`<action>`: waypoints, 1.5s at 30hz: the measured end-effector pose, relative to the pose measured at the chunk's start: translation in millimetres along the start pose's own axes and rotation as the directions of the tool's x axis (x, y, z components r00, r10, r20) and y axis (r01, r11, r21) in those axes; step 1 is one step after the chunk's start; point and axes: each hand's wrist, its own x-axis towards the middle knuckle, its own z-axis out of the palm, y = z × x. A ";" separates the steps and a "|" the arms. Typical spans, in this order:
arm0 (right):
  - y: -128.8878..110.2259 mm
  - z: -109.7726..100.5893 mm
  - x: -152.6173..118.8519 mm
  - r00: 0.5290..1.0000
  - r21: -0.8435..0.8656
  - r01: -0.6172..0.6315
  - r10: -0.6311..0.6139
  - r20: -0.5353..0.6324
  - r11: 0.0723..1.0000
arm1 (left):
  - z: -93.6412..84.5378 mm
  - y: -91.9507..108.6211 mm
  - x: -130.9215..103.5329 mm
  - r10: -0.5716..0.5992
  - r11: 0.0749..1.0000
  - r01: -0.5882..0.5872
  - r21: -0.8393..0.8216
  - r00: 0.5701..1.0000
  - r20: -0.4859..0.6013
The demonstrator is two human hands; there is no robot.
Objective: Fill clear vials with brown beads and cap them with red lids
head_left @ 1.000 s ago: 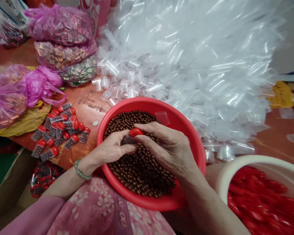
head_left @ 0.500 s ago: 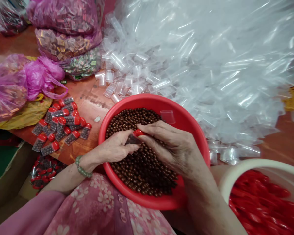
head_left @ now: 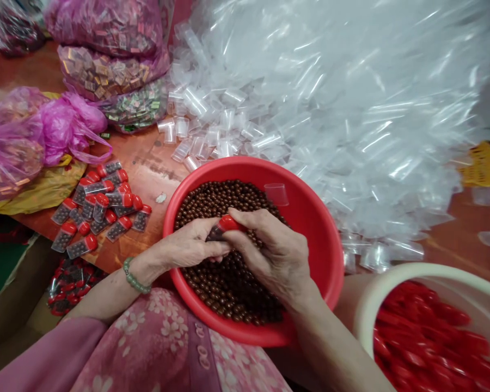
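My left hand is closed around the clear body of a small plastic container with dark balls inside. My right hand grips the red cap at the container's other end, thumb and fingers pressed on it. Both hands are over a red basin holding many small brown balls, which look like chocolate balls. One empty clear container lies inside the basin against its far wall. My fingers hide part of the container.
Capped, filled containers lie in a heap on the table at left, with more in a carton below. Empty clear containers form a large pile behind the basin. A pale tub of red caps stands at right. Pink bags sit far left.
My right hand's fingers have bent in, the thumb and fingers now pinching the red cap where they lay straighter before. My left hand stays on the container. The view has shifted slightly.
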 end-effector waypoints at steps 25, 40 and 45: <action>-8.1 21.4 7.4 0.953 -0.422 0.298 -0.295 0.076 0.856 | 0.3 8.2 -0.9 -0.198 0.893 0.141 -0.428 0.976 -0.091; -11.0 29.0 9.0 0.914 -0.358 0.389 -0.404 0.034 0.849 | 13.0 2.4 2.2 -0.112 0.960 -0.094 -0.263 0.733 -0.671; -13.4 8.8 15.3 0.942 -0.245 0.297 -0.240 0.235 0.923 | 12.5 9.6 -4.1 -0.092 0.957 -0.094 -0.273 0.795 -0.600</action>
